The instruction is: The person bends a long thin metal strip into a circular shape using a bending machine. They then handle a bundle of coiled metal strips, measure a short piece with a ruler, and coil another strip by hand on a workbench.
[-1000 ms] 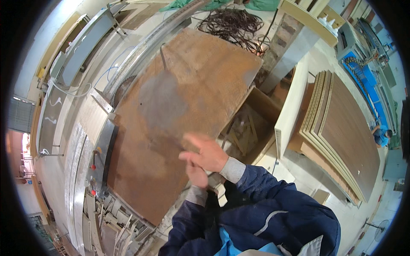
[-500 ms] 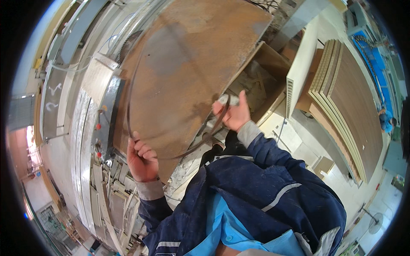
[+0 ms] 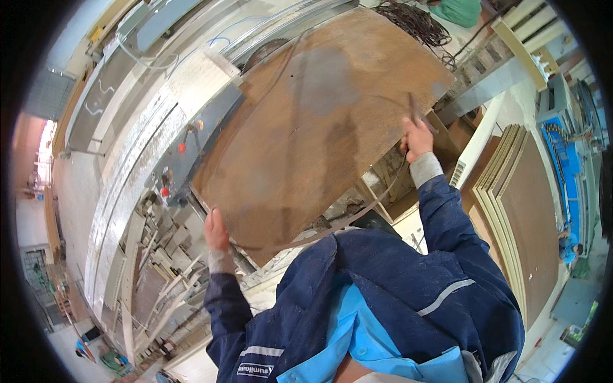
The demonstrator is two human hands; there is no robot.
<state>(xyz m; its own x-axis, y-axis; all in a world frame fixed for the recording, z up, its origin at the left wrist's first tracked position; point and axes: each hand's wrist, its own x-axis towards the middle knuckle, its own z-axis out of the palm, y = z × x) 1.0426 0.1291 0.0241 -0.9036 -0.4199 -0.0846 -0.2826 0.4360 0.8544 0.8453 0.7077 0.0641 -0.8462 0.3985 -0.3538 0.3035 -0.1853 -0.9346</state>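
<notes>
A long, thin, flexible brown strip (image 3: 357, 216) sags in a curve between my two hands, close in front of my jacket. My left hand (image 3: 218, 232), at the near left corner of the rust-brown table (image 3: 268, 210), is closed around one part of it. Over the table's right edge, my right hand (image 3: 418, 139) grips another part, with a short blurred piece of strip sticking up above the fingers. A faint dark arc crosses the table's far left side; motion blur hides whether it is more of the strip.
A grey machine side with red knobs (image 3: 182, 147) borders the table on the left. Below it lies a heap of wood offcuts (image 3: 150, 255). Dark coiled strips (image 3: 418, 25) lie beyond the far edge. Brown-faced boards (image 3: 511, 210) lean in a stack at right, near an open box (image 3: 408, 195).
My right hand has moved right and away from me, drawing the strip into a wider span. My left hand has shifted slightly. The table sits farther right in view.
</notes>
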